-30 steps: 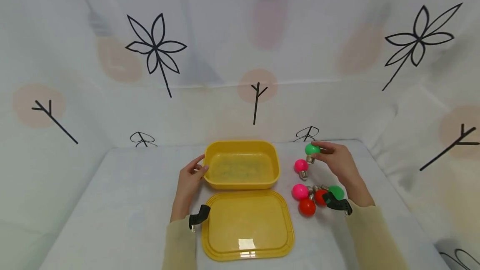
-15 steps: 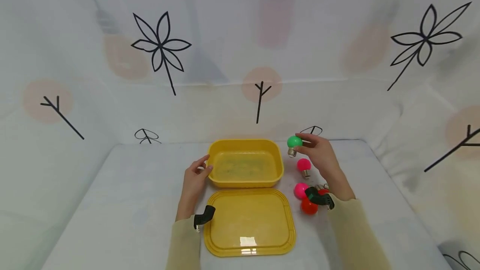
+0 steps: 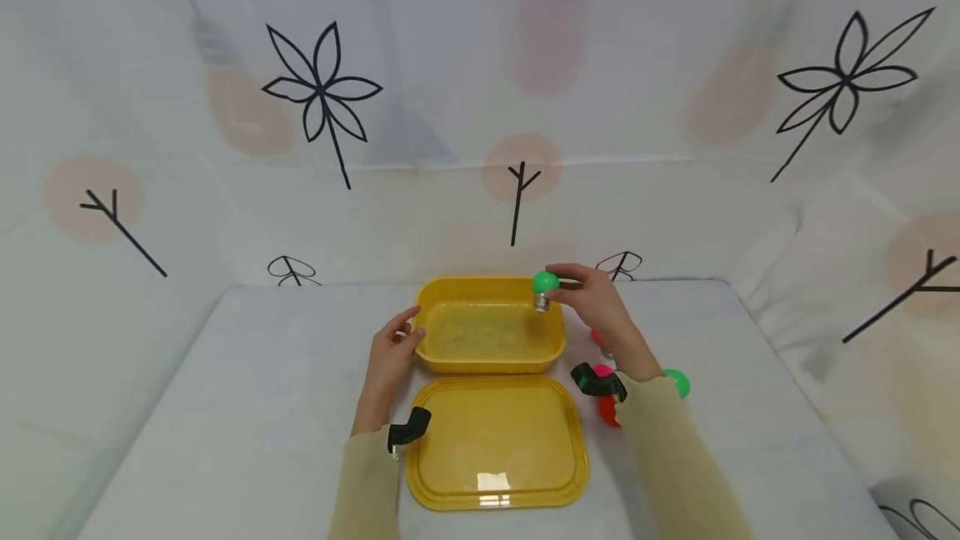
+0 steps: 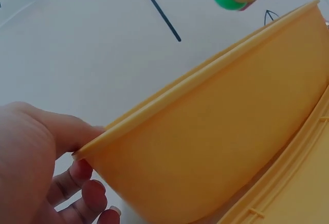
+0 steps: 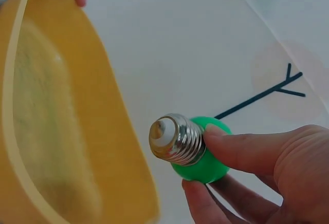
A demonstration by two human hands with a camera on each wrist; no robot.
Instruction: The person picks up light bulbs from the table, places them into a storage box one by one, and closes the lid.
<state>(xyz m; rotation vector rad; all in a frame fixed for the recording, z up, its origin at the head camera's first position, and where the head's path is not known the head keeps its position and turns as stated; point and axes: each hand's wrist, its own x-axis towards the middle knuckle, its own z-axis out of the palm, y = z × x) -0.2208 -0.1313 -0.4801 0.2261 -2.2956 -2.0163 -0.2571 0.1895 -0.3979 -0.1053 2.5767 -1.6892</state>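
Note:
A green light bulb with a silver screw base is pinched between the thumb and fingers of my right hand. In the head view it overlaps the right part of the yellow plastic box, base pointing down. The right wrist view shows the bulb's metal base facing the box opening. My left hand holds the box by its left rim, thumb on the edge and fingers curled below it on the outside. The inside of the box shows no bulbs.
A yellow lid lies flat in front of the box. To the right, partly hidden by my right arm, are a pink bulb, a red bulb and another green bulb. A patterned white cloth rises behind the table.
My right hand has carried the green bulb leftward, from beside the loose bulbs to over the box's right part. The left hand keeps its hold on the rim.

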